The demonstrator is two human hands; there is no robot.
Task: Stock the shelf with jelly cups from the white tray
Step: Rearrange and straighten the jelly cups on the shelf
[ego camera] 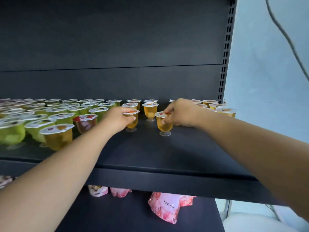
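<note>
A person's left hand (119, 119) and right hand (179, 114) each grip an orange jelly cup (164, 123) on the dark shelf (150, 151); setting both feet flat, in line, should keep rows tidy.

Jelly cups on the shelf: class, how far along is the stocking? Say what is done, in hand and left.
Done: many green cups and orange cups already stand in rows on the shelf. In hand: the left hand grips one orange cup, and the right hand grips another, both at the shelf surface. Left: bare shelf in front; the tray is out of view, so the remaining count is unknown.
</note>
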